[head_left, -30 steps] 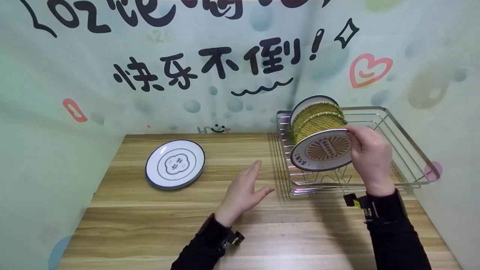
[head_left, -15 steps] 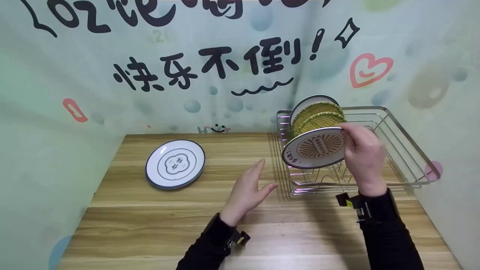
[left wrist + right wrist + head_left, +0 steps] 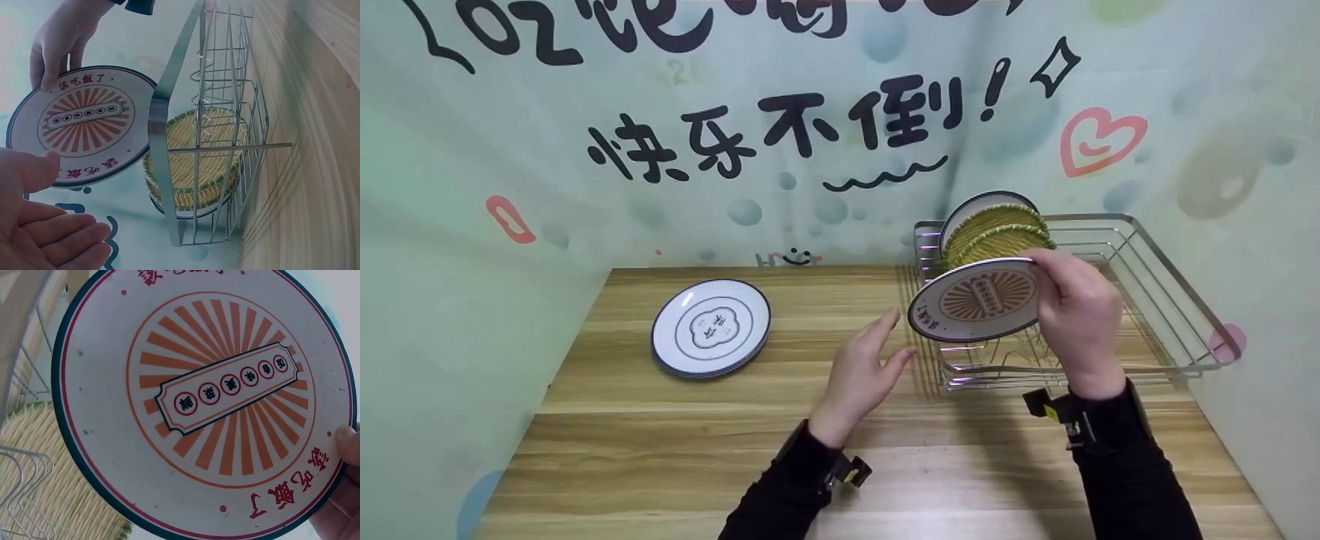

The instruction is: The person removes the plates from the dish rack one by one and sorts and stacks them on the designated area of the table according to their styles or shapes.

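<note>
White orange-sunburst plate [image 3: 973, 301], tilted, in midair

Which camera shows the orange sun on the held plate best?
The right wrist view: the orange sun is big, whole and nearly face-on, on the plate the right hand holds. The left wrist view shows it smaller; the head view, small and slanted.

orange-rayed white plate [image 3: 975, 301], yellow-green baskets [image 3: 1001, 241]

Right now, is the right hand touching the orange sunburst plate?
Touching. In the right wrist view, the right hand pinches the orange sunburst plate, with the thumb over its edge.
</note>
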A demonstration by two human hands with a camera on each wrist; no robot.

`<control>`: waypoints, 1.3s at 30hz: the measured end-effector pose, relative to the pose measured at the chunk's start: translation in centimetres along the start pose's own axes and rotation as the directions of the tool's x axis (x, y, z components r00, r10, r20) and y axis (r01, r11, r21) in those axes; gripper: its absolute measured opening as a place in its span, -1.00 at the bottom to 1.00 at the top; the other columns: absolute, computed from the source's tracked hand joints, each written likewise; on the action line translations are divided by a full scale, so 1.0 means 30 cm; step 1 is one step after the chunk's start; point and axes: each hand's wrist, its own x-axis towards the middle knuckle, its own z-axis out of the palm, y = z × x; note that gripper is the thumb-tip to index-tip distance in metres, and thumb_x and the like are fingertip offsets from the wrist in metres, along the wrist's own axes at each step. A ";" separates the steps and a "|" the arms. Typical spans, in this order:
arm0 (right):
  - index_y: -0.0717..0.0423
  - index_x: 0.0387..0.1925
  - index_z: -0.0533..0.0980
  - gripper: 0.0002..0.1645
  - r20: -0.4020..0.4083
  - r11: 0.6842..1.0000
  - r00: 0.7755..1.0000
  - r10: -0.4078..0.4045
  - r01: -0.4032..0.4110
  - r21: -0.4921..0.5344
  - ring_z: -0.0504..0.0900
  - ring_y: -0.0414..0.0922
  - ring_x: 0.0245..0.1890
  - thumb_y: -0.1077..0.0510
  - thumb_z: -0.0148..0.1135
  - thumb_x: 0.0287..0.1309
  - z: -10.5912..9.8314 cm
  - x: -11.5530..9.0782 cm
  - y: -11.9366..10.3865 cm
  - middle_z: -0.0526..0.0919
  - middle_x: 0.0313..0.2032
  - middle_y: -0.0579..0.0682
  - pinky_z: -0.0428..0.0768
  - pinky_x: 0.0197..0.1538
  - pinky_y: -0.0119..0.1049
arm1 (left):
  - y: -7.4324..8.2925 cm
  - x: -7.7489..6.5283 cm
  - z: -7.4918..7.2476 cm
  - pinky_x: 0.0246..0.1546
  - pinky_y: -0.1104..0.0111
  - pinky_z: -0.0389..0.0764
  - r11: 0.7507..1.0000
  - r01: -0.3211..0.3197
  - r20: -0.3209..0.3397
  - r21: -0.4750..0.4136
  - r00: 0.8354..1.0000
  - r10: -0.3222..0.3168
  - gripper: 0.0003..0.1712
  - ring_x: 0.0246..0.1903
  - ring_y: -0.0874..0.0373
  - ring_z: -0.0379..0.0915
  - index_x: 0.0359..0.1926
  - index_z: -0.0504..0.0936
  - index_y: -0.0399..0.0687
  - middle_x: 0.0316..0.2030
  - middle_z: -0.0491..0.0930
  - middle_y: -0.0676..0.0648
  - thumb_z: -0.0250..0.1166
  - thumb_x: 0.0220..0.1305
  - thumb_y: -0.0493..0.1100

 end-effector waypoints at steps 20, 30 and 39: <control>0.29 -0.26 0.68 -0.73 -0.003 0.994 1.000 0.001 -0.001 0.111 0.71 0.08 -0.34 0.58 0.29 0.03 0.020 -0.007 -0.054 0.76 -0.27 0.13 0.57 -0.07 -0.59 | 0.003 0.011 -0.001 -0.02 0.45 0.61 0.983 -0.058 -0.198 -0.173 0.980 0.023 -0.53 -0.10 0.10 0.66 0.17 0.58 -0.29 -0.04 0.69 -0.17 0.36 0.21 -0.39; 0.32 -0.25 0.67 -0.71 0.025 0.990 1.000 0.012 -0.015 0.143 0.71 0.05 -0.31 0.61 0.26 0.02 0.030 -0.012 -0.066 0.75 -0.27 0.14 0.58 -0.06 -0.54 | 0.003 0.009 -0.012 -0.21 0.50 0.66 0.976 -0.085 -0.283 -0.200 0.959 0.025 -0.71 -0.25 0.10 0.69 -0.03 0.69 -0.30 -0.20 0.73 -0.19 0.38 0.19 -0.40; 0.30 -0.26 0.68 -0.71 0.015 0.989 1.000 0.003 -0.005 0.148 0.70 0.05 -0.33 0.61 0.26 0.02 0.041 -0.008 -0.079 0.75 -0.27 0.12 0.57 -0.06 -0.54 | -0.002 0.014 -0.019 -0.38 0.50 0.67 0.971 -0.120 -0.364 -0.208 0.931 0.037 -0.85 -0.43 0.13 0.67 -0.19 0.72 -0.32 -0.32 0.74 -0.15 0.39 0.17 -0.42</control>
